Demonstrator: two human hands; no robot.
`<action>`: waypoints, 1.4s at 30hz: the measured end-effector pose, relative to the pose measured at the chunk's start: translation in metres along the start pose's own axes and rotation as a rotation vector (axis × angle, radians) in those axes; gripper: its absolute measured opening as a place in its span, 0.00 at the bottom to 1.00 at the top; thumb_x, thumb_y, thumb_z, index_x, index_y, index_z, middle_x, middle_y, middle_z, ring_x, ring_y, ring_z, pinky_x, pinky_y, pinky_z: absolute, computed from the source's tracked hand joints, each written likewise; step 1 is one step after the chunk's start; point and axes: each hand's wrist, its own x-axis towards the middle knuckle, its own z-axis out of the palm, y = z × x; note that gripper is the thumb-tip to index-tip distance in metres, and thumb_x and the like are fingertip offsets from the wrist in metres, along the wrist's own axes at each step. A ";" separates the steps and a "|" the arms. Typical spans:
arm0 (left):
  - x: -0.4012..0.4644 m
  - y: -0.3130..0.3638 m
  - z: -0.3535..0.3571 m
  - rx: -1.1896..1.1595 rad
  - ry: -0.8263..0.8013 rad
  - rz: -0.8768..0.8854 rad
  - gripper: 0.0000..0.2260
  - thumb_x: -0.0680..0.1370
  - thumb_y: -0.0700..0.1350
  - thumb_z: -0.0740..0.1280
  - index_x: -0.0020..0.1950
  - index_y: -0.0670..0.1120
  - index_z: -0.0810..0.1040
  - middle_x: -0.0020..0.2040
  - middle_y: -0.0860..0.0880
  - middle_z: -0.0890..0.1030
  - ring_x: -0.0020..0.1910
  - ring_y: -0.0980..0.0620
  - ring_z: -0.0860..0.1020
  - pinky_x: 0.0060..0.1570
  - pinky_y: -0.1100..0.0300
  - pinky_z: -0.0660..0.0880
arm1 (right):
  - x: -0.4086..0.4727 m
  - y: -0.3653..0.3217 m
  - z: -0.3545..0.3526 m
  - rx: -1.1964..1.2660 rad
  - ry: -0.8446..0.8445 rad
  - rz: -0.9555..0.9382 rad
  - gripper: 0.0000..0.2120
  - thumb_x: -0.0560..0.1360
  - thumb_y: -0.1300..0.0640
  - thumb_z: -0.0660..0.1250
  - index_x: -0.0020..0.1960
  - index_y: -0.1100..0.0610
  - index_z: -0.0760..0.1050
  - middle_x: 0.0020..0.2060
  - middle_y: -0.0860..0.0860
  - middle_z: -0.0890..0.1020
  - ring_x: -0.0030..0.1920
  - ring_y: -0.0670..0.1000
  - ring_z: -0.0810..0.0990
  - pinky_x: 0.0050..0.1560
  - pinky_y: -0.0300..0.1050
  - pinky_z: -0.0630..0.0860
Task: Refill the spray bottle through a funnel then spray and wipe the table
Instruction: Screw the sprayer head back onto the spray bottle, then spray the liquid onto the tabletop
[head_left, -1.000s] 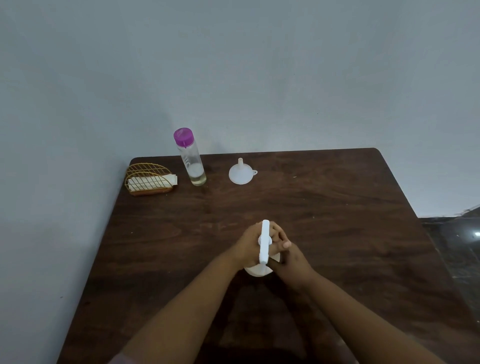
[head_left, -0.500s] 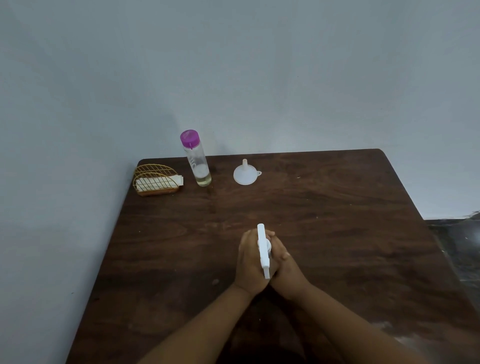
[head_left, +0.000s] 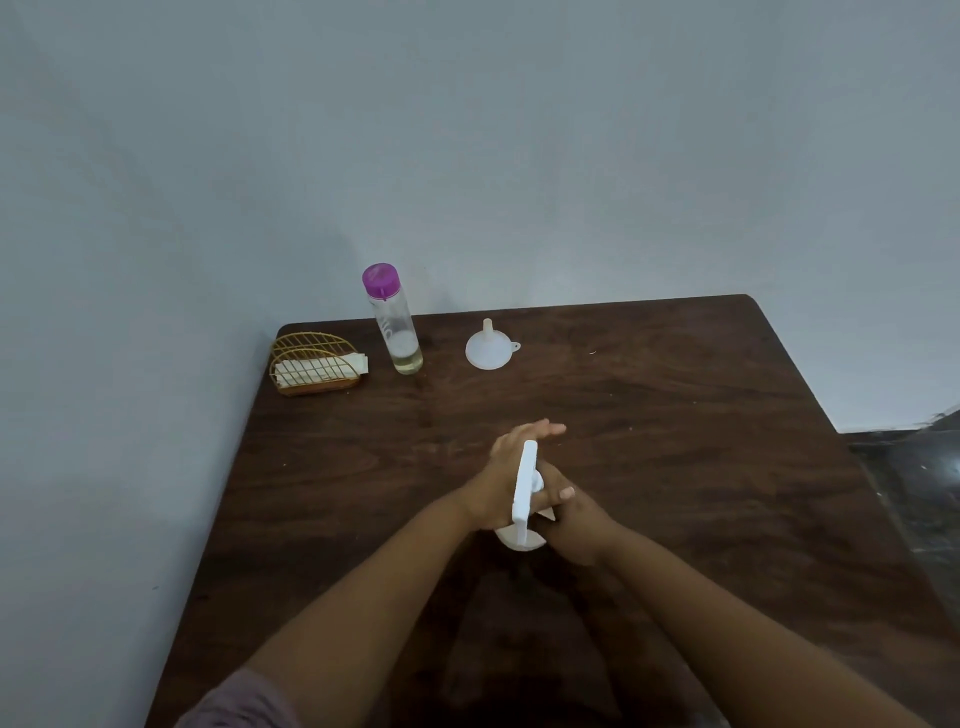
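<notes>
The white spray bottle (head_left: 523, 488) stands on the dark wooden table (head_left: 675, 415), seen from above, its base (head_left: 519, 540) showing below my hands. My right hand (head_left: 576, 525) grips the bottle's body from the right. My left hand (head_left: 501, 470) lies against the left side of the spray head; its fingers stretch straight past the nozzle and its thumb reaches across under the head. A white funnel (head_left: 488, 349) sits spout-up at the back of the table. Left of it stands a clear refill bottle (head_left: 395, 325) with a purple cap and a little liquid at the bottom.
A gold wire holder (head_left: 313, 364) with white folded wipes sits at the back left corner. A grey wall runs close along the table's back and left sides. A dark floor shows past the right edge.
My left hand's fingers, wrapped round the spray head before, have straightened out past the nozzle. The bottle's base has come into sight again. The camera view has shifted slightly.
</notes>
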 end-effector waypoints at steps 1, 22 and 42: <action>-0.001 -0.007 -0.001 0.117 -0.026 -0.032 0.37 0.71 0.58 0.73 0.74 0.57 0.57 0.76 0.51 0.60 0.76 0.50 0.56 0.74 0.48 0.55 | -0.002 -0.001 -0.001 0.017 -0.005 0.026 0.19 0.75 0.62 0.67 0.62 0.49 0.68 0.54 0.42 0.76 0.56 0.41 0.75 0.53 0.30 0.70; -0.100 0.066 0.116 -0.715 0.084 -0.312 0.41 0.63 0.43 0.81 0.71 0.58 0.64 0.63 0.52 0.78 0.63 0.50 0.77 0.60 0.47 0.77 | -0.105 -0.028 -0.021 -0.113 0.396 0.133 0.33 0.58 0.28 0.71 0.52 0.50 0.73 0.46 0.43 0.78 0.47 0.43 0.77 0.47 0.40 0.75; -0.171 0.096 0.243 -1.084 0.059 -0.537 0.34 0.63 0.47 0.79 0.68 0.48 0.73 0.62 0.44 0.79 0.62 0.42 0.77 0.60 0.45 0.76 | -0.166 0.010 -0.004 -0.080 0.148 0.529 0.37 0.70 0.37 0.70 0.74 0.46 0.61 0.59 0.54 0.78 0.57 0.56 0.78 0.55 0.51 0.77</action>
